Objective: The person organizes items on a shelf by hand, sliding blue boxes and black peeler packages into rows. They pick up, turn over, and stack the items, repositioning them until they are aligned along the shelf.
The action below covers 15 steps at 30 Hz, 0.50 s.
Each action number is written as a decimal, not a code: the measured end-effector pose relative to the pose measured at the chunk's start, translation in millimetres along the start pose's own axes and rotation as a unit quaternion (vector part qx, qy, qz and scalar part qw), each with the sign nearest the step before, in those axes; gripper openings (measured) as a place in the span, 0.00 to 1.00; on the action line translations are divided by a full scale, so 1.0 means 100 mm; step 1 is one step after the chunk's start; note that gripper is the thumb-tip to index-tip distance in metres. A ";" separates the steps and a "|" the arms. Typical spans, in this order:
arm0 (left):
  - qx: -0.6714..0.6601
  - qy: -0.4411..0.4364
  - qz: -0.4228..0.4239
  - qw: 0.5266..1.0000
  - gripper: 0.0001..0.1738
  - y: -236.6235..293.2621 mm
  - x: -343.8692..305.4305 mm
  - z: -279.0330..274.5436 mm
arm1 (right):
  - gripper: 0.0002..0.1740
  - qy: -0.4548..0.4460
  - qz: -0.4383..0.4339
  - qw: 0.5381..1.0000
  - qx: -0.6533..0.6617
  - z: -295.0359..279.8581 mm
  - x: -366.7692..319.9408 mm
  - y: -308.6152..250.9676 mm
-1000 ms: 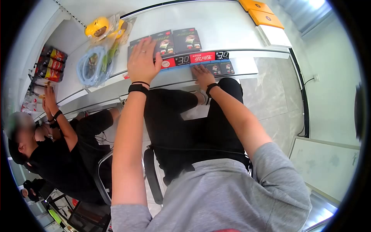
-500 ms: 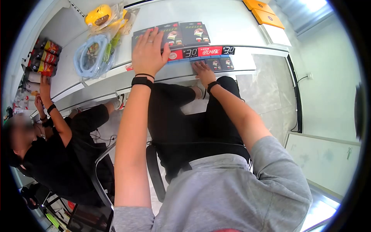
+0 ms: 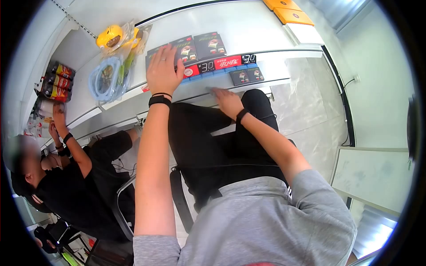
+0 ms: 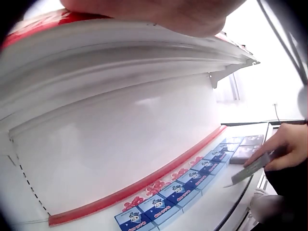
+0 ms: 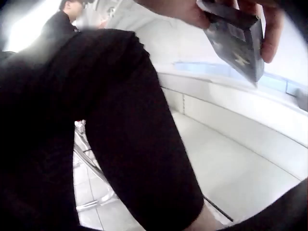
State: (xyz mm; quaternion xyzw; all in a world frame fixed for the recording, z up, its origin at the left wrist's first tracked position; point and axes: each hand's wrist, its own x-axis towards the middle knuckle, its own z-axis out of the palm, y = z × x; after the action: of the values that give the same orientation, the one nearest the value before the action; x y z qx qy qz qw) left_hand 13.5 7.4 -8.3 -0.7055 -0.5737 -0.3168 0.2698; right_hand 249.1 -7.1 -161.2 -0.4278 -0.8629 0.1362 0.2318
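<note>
My right hand [image 3: 230,103] grips a small dark flat box [image 5: 235,43], thumb on one side and fingers on the other. In the left wrist view this box [image 4: 250,167] tilts just above the front of the lower shelf. Beside it, two matching dark boxes [image 3: 247,76] lie on that shelf, to the right of a row of blue boxes [image 4: 178,190]. My left hand [image 3: 164,74] rests with its fingers extended over the leftmost of the large dark boxes [image 3: 210,45] on the upper shelf, partly covering it.
A red and black price strip [image 3: 226,63] runs along the upper shelf edge. Left of my hand lie a bagged light-blue ring-shaped item [image 3: 103,86] and a yellow toy-like item [image 3: 109,36]. Orange boxes [image 3: 294,16] stand at the back right. Another person [image 3: 66,177] sits at the left.
My right hand has drawn back from the lower shelf towards my lap, taking a small dark box out of the row. My left hand has stayed over the large dark boxes.
</note>
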 end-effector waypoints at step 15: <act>0.010 -0.003 -0.011 1.000 0.20 -0.01 -0.02 0.01 | 0.21 0.309 -0.108 0.942 -0.079 -1.91 0.76 -0.03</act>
State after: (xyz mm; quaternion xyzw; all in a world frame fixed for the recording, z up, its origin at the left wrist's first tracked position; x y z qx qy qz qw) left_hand 12.3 7.3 -10.1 -0.6973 -0.5852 -0.3119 0.2721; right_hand 305.6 59.3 25.7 -0.3701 -0.7978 -0.0967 0.4660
